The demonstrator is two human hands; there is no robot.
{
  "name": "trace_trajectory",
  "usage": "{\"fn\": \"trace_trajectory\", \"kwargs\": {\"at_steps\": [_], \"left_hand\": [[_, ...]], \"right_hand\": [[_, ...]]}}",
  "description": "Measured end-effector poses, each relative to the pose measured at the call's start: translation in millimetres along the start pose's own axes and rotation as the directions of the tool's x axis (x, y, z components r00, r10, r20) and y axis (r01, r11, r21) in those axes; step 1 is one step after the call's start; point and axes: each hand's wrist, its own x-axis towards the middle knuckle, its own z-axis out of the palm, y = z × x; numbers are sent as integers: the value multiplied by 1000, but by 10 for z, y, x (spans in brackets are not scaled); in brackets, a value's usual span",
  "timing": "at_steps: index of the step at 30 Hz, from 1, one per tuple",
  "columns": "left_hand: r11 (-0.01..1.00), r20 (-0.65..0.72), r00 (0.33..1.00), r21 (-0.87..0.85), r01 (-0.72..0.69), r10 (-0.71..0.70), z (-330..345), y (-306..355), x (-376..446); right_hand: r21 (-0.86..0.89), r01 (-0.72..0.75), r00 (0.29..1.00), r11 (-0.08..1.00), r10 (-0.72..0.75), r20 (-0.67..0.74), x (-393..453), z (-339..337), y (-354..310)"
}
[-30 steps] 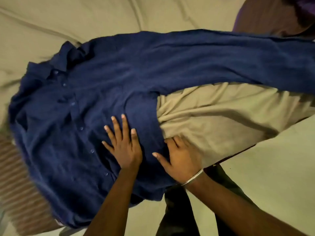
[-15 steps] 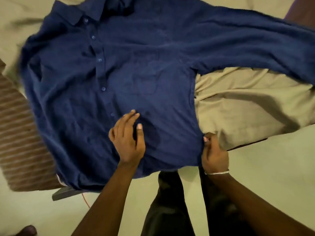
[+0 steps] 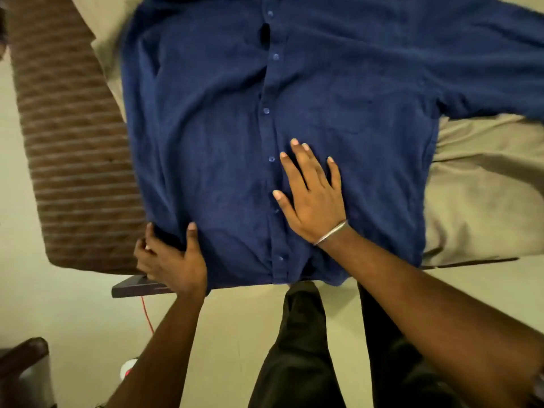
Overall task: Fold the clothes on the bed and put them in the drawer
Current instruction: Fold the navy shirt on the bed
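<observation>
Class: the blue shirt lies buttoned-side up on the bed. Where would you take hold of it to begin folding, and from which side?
Probably the blue shirt at its lower left hem corner, from the near bed edge. That corner overhangs, so fingers can curl under it, as the left hand does; the right hand presses the front flat.

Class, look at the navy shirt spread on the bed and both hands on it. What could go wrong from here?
1. The left hand grips the hem corner of the shirt; tugging may bunch the cloth that the flat right hand is smoothing.
2. The hem hangs over the bed edge, so the shirt may slip down.
</observation>
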Motion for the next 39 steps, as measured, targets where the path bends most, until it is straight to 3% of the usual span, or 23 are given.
{"fn": "trace_trajectory", "kwargs": {"at_steps": [2, 4, 7, 10, 15, 22, 24, 27, 29, 31, 32, 34, 35, 36, 37, 38, 39], "left_hand": [[998, 93, 994, 2, -65, 65, -111, -94, 99], [989, 150, 983, -111, -95, 111, -187, -139, 175], [969, 218, 974, -246, -1, 56, -327, -151, 277], [970, 266, 963, -240, 37, 29, -431, -170, 381], [954, 195, 980, -286, 89, -33, -672, -451, 576], [979, 412, 910, -198, 49, 37, -760, -428, 709], [976, 401, 916, -207, 62, 27, -780, -300, 732], [934, 260, 965, -335, 122, -33, -941, -167, 767], [890, 307, 951, -437, 130, 12, -1119, -139, 805], [847, 454, 888, -499, 186, 72, -1334, -63, 838], [779, 540, 838, -556, 290, 73, -1431, -36, 872], [477, 758, 631, -621, 622, 165, -1650, 16, 850], [412, 753, 635, -641, 648, 172, -1740, 35, 888], [295, 800, 571, -598, 745, 181, -1831, 96, 828], [288, 818, 540, -575, 766, 198, -1904, 196, 785], [400, 807, 548, -587, 704, 220, -1905, 331, 744], [532, 804, 502, -591, 607, 319, -1822, 468, 641]], "right_hand": [[-120, 15, 994, 993, -1, 112, -2, 208, 6], [-160, 18, 993, 987, 0, 115, -25, 278, 67], [-133, 30, 995, 991, -18, 95, -26, 322, 96], [-81, 12, 997, 997, -6, 77, 5, 387, 126], [-3, 21, 997, 1000, -21, 73, -1, 356, 167], [-99, 56, 989, 994, -41, 141, -3, 317, 149], [-98, 45, 988, 994, -29, 154, -4, 332, 149], [-81, 35, 985, 996, -21, 171, 10, 340, 155], [-72, 31, 983, 997, -18, 185, 19, 340, 157], [-62, 28, 978, 998, -14, 208, 23, 317, 155], [-62, 25, 977, 998, -11, 214, 33, 299, 153], [-61, 25, 969, 998, -9, 249, 42, 300, 151], [-58, 22, 965, 998, -6, 261, 55, 279, 157], [-56, 20, 961, 998, -4, 275, 53, 272, 157], [-53, 18, 958, 998, -2, 288, 63, 259, 156], [-48, 19, 952, 999, -3, 305, 69, 254, 158], [-38, 19, 946, 999, -5, 323, 73, 254, 156]]}}
